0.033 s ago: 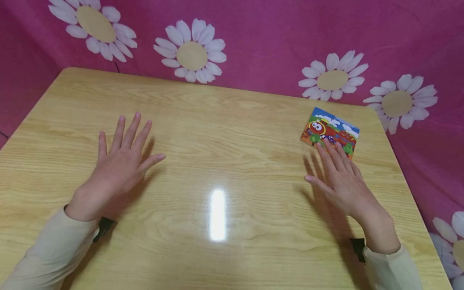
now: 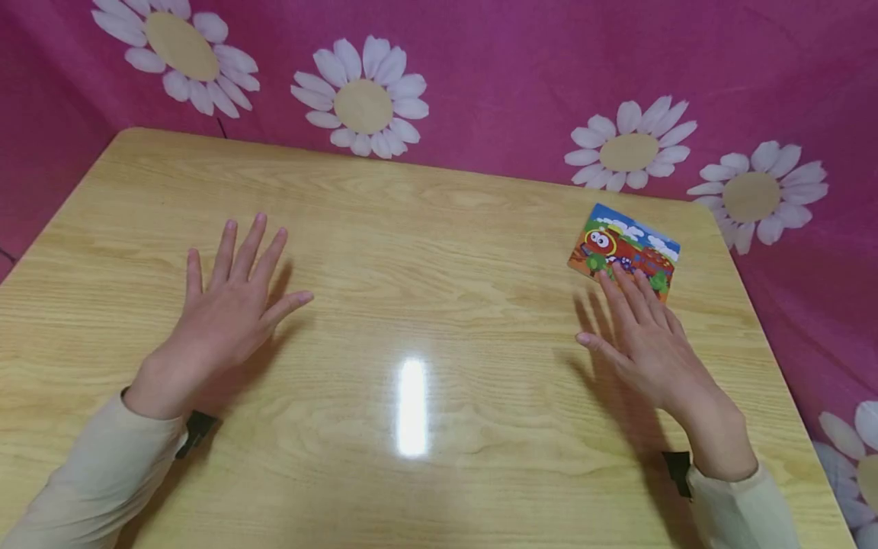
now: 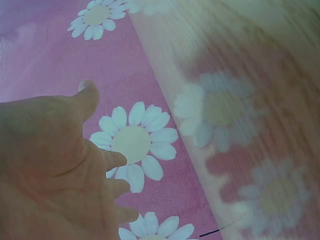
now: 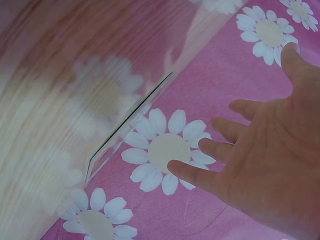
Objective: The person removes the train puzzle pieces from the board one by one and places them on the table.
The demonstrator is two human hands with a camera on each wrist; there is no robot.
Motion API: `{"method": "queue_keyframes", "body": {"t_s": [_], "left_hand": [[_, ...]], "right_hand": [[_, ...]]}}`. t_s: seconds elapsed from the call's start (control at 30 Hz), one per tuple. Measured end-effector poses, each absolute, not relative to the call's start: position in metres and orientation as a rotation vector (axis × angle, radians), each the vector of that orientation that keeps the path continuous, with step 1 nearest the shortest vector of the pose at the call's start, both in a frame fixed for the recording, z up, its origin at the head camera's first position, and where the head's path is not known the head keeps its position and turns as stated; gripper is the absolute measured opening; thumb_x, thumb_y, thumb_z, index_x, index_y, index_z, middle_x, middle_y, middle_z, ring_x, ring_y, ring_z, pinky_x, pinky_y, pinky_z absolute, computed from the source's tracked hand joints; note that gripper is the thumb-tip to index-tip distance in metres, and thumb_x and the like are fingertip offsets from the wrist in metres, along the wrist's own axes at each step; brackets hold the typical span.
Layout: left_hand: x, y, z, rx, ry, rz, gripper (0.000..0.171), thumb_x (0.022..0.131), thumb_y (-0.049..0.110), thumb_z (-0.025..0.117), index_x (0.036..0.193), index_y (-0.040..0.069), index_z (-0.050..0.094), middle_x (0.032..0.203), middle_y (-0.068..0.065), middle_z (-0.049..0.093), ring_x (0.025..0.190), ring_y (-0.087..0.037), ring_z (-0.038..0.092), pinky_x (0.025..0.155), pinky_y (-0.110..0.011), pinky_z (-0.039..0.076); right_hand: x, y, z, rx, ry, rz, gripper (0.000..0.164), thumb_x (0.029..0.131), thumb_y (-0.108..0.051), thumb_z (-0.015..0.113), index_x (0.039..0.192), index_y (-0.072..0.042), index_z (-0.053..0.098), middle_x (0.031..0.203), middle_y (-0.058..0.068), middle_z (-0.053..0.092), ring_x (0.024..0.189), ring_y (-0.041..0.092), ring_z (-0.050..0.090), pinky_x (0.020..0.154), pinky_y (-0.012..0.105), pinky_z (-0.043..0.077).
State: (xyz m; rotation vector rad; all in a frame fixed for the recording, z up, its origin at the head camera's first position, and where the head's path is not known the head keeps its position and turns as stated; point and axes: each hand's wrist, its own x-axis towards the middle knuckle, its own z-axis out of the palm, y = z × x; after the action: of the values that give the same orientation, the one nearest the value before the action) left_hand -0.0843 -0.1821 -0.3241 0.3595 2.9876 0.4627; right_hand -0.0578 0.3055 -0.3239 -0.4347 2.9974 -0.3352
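"Beyond the right hand [image 2: 648,352], what is seen on the counter [image 2: 425,305]?"

"Just ahead of those fingers, a card [image 2: 623,242] is seen, laid flat with its picture turned up. What looks like a red train with big eyes is printed on it."

"Is it touched?"

"Not as far as can be judged. Its near edge is overlapped by the fingertips in the head view, but a gap is shown in the right wrist view, and the hand's shadow [image 2: 620,396] is cast off to its side. Nothing is gripped."

"Why might it be placed so?"

"For reach, it can be supposed: it could be met by the right hand with hardly a stretch. Laid flat, it is probably steadied, though only a thin edge is offered for lifting."

"And the left hand [image 2: 226,316]?"

"It is held well apart from the card, palm down, with fingers and thumb spread wide. Nothing is held by it either. A like pose is shown by the right hand, its thumb set away from its fingers. Perhaps both hands are spread and raised so that they can be seen plainly; that is only guessed."

"What is found ahead of both?"

"Past the counter's far edge, a pink cloth [image 2: 494,76] with white daisies, perhaps meant as a backdrop. It is mirrored in the counter's gloss in the wrist views."
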Motion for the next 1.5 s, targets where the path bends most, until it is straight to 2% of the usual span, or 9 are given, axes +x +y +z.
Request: {"method": "queue_keyframes", "body": {"t_s": [0.27,0.57,0.73,0.97,1.07,1.2,1.3,1.5], "left_hand": [[-0.086,-0.182,-0.329,0.375,2.973,0.455,0.084,0.100,0.058,0.041,0.159,0.013,0.002,0.163,-0.012,-0.013,0.145,-0.035,-0.021,0.106,-0.069,-0.013],[-0.089,-0.178,-0.324,0.411,2.981,0.456,0.084,0.100,0.058,0.040,0.159,0.014,0.001,0.163,-0.008,-0.016,0.145,-0.034,-0.022,0.106,-0.068,-0.015],[-0.095,-0.160,-0.318,0.473,2.945,0.443,0.083,0.100,0.058,0.039,0.159,0.015,-0.001,0.162,-0.006,-0.019,0.145,-0.030,-0.024,0.107,-0.067,-0.014],[-0.118,-0.109,-0.315,0.717,2.900,0.413,0.081,0.100,0.054,0.044,0.159,0.015,0.005,0.164,-0.005,-0.011,0.148,-0.029,-0.016,0.111,-0.065,-0.007],[-0.130,-0.080,-0.314,0.850,2.842,0.370,0.081,0.100,0.057,0.041,0.159,0.017,0.004,0.163,-0.002,-0.014,0.148,-0.027,-0.016,0.112,-0.064,-0.006],[-0.147,-0.040,-0.317,0.992,2.733,0.321,0.081,0.099,0.060,0.038,0.159,0.020,0.001,0.163,0.002,-0.015,0.147,-0.022,-0.019,0.113,-0.061,-0.006],[-0.156,-0.011,-0.320,1.038,2.630,0.337,0.081,0.099,0.061,0.038,0.159,0.022,0.001,0.163,0.004,-0.014,0.147,-0.020,-0.020,0.114,-0.059,-0.007],[-0.169,0.042,-0.326,1.073,2.511,0.361,0.080,0.099,0.062,0.037,0.159,0.026,-0.001,0.163,0.007,-0.015,0.147,-0.018,-0.020,0.114,-0.057,-0.008]], "right_hand": [[-0.059,0.305,-0.323,-0.422,2.975,-0.317,0.084,0.098,-0.050,0.052,0.159,-0.016,0.006,0.164,0.012,0.003,0.148,0.036,-0.006,0.108,0.069,0.010],[-0.059,0.308,-0.319,-0.351,2.944,-0.365,0.084,0.097,-0.051,0.053,0.160,-0.021,0.006,0.164,0.010,-0.001,0.148,0.034,-0.010,0.108,0.070,0.007],[-0.060,0.313,-0.319,-0.354,2.958,-0.374,0.086,0.098,-0.050,0.054,0.159,-0.018,0.004,0.164,0.014,0.002,0.149,0.033,-0.009,0.107,0.071,0.008],[-0.073,0.335,-0.318,-0.338,2.960,-0.420,0.086,0.099,-0.046,0.054,0.159,-0.013,0.002,0.163,0.017,0.000,0.148,0.037,-0.007,0.101,0.077,0.012],[-0.085,0.350,-0.319,-0.289,2.929,-0.448,0.086,0.100,-0.046,0.052,0.159,-0.013,-0.001,0.163,0.018,-0.003,0.148,0.037,-0.011,0.100,0.078,0.010],[-0.106,0.374,-0.325,-0.238,2.895,-0.458,0.083,0.102,-0.044,0.048,0.157,-0.005,-0.001,0.161,0.024,-0.005,0.146,0.043,-0.012,0.100,0.078,0.010],[-0.120,0.394,-0.330,-0.219,2.868,-0.479,0.081,0.104,-0.042,0.043,0.155,0.003,-0.001,0.158,0.030,-0.007,0.143,0.050,-0.012,0.102,0.076,0.007],[-0.145,0.426,-0.337,-0.142,2.792,-0.488,0.083,0.105,-0.045,0.036,0.151,0.008,-0.008,0.154,0.036,-0.011,0.140,0.055,-0.014,0.105,0.074,0.001]]}}
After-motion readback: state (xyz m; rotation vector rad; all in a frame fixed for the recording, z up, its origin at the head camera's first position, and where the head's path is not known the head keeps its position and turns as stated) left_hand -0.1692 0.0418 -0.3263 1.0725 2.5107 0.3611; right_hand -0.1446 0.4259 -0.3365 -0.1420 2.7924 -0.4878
